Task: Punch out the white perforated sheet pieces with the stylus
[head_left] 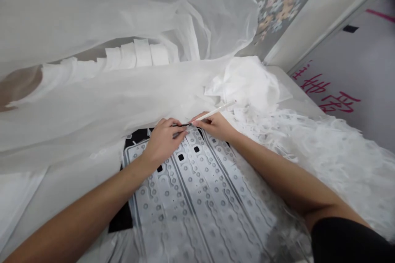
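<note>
Right grip (216, 125) clamped on a white stick (216, 111); left grip (163, 144) pinched on the lace (200, 197).
They meet at the lace's twelve o'clock edge; holding it taut there would likely steady the tip.

The person's arms are bare along all that shows of them, and the left hand (163, 143) and right hand (216, 125) are bare too. Only the right upper arm is clothed: a short black sleeve (348, 240) of plain, smooth cloth, cut off by the view's lower right corner
</note>
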### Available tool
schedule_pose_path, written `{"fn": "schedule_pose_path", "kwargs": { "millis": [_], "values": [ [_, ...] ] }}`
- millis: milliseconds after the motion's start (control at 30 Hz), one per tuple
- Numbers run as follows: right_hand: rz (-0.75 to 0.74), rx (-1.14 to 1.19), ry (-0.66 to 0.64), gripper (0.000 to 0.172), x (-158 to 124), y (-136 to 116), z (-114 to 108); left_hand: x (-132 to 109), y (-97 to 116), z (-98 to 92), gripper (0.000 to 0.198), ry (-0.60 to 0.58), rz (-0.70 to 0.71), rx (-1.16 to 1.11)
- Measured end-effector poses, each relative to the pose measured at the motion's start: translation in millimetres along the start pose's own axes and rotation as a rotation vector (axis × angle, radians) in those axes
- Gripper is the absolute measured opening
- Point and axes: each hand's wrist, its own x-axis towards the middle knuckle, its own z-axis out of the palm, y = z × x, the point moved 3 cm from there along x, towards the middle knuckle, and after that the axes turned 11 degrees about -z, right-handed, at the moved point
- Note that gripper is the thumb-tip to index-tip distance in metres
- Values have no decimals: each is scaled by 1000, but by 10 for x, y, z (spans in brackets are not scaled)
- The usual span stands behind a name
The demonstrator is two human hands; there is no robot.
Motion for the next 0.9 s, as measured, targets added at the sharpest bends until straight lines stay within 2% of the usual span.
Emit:
{"fn": "schedule_pose_path", "kwargs": {
  "millis": [200,633,767,900],
  "values": [
    [2,-67,-11,31,-7,-13,16,-10,-3,2,13,24,30,15],
    [-4,-108,-10,25,-12,-20,32,2,-9,2,17,-65,-6,28],
    [-154,-253,-47,22,-37,-101,27,10,-35,28,18,-84,1,49],
    [-382,-488,-190,28,-82,-196,33,13,-46,39,20,-80,13,45]
  ]
}}
